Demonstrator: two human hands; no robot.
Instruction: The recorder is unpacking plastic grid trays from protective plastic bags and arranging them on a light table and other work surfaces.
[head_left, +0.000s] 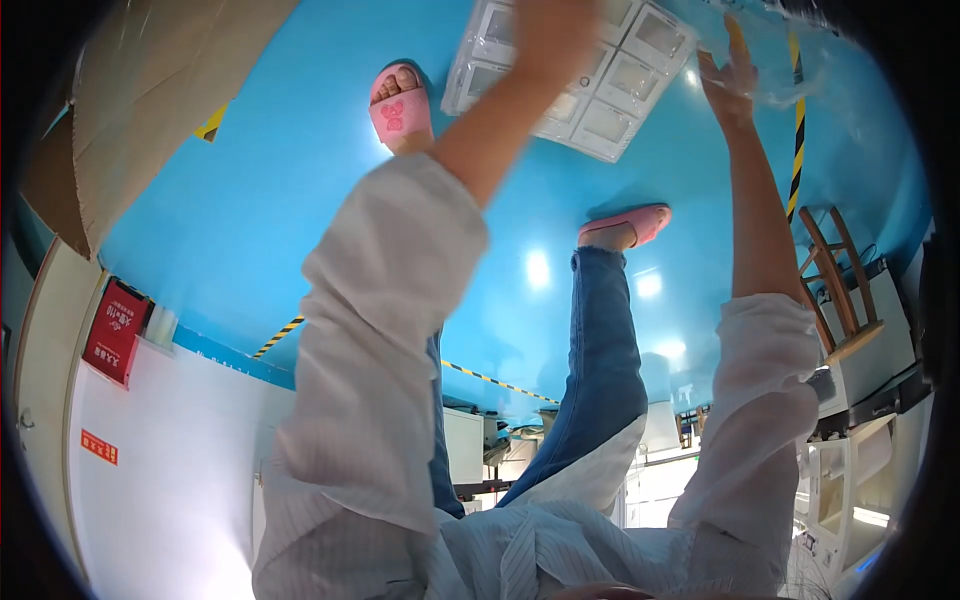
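Head view, only feed I have. White windowed unit, framed clear panels, round knob near its middle, is on the blue floor, well apart from the floor's edge along the white wall; its top runs out of frame. Shiny clear wrap shows over parts of it.

Left hand is a motion blur in front of the unit, cut by the frame; I can't tell if it touches the unit or how its grip stands. Right hand is just beside the unit's right corner, thumb and a finger spread apart, clear plastic film right by it; I can't tell whether any of it is pinched.

Left pink slipper is near the unit's left corner, right pink slipper near its lower corner, both worn. Large cardboard piece covers the floor's upper left corner. Yellow-black tape runs up the floor's right side; wooden stool stands near that right edge. Red box is by the white wall.
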